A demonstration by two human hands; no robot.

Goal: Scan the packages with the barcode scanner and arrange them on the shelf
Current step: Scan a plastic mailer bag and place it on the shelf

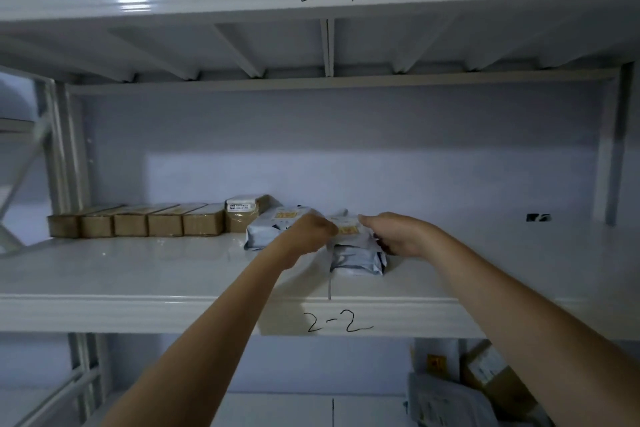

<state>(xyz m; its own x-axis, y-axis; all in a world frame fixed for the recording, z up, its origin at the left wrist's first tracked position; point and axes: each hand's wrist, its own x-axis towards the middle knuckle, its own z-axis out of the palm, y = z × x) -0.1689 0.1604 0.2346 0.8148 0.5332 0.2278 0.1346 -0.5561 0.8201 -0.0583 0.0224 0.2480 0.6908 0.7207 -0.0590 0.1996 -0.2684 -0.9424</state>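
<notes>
While both hands, left hand [313,230] and right hand [394,236], grip the soft mailer bag [356,253] near the shelf [138,308] front edge, fingers curl round its sides; light, floppy, looks slippery.

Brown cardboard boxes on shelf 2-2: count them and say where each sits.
6. Five brown boxes stand side by side along the shelf's left back; a sixth, taller, with a white label, stands right of them. The grey bags may hide more.

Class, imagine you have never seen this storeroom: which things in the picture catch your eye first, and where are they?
Two hands, left and right, grip a grey mail bag at the middle of the white shelf marked 2-2. A row of brown boxes lines the shelf's left side, with another grey bag between them and the hands.
</notes>
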